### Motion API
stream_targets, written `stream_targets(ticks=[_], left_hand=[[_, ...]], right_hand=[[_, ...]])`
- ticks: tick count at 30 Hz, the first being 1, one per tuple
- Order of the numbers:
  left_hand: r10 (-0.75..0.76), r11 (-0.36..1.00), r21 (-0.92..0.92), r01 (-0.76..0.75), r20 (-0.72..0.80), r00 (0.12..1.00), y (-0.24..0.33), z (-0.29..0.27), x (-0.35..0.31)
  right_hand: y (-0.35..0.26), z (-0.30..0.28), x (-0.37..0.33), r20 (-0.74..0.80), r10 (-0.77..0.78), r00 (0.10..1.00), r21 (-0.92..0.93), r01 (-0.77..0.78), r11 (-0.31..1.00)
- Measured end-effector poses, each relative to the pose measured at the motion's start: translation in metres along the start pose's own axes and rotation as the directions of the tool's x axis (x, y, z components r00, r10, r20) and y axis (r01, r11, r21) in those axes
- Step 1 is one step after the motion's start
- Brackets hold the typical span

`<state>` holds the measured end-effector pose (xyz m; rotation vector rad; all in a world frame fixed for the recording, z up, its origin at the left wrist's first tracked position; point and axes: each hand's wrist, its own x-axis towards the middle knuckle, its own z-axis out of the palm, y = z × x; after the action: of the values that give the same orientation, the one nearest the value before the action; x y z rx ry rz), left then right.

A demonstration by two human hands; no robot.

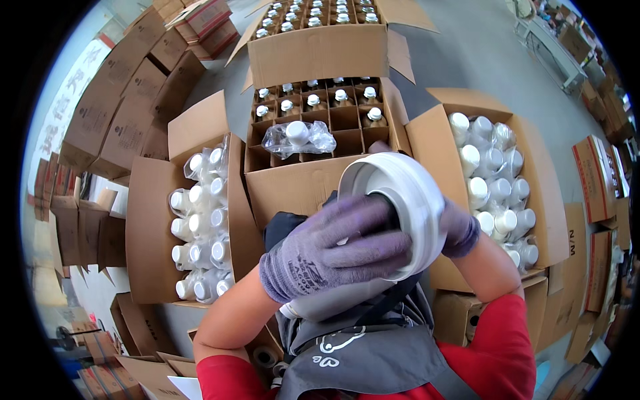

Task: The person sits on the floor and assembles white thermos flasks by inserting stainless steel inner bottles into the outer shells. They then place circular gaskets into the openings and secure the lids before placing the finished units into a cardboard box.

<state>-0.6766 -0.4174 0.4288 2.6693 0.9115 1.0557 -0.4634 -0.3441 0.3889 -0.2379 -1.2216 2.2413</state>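
Over on the far left I saw a tall stack of closed brown cardboard cartons (123, 100), with a white banner bearing dark characters (77, 97) behind it. Beyond the stack, at the upper left, I made out brown cartons with red markings (203, 23), piled on the smooth grey concrete floor (460, 60). At the upper right stood a long pale table (550, 50); farther down that side I noticed an upright brown carton with red bands (592, 179).

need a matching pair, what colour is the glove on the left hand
The left glove is greyish purple with dark print, clearest in the head view.
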Motion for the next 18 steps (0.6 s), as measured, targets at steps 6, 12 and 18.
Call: stream_targets(ticks=[6, 12, 18], left_hand=[[-0.337, 0.940, -0.026, 0.341, 0.085, 0.938, 0.003, 0.013, 0.007], [-0.481, 0.871, -0.050, 0.489, 0.115, 0.869, 0.002, 0.004, -0.038], [-0.846, 0.495, 0.063, 0.866, 0.262, 0.465, 0.025, 0.020, -0.131]], right_hand=[[0.005, -0.010, -0.005, -0.010, -0.169, 0.986, -0.134, 0.166, 0.977], [0.011, -0.066, -0.026, -0.002, 0.068, 0.998, -0.041, -0.068, 0.997], [0.044, -0.061, -0.035, 0.014, 0.303, 0.953, -0.451, -0.264, 0.852]])
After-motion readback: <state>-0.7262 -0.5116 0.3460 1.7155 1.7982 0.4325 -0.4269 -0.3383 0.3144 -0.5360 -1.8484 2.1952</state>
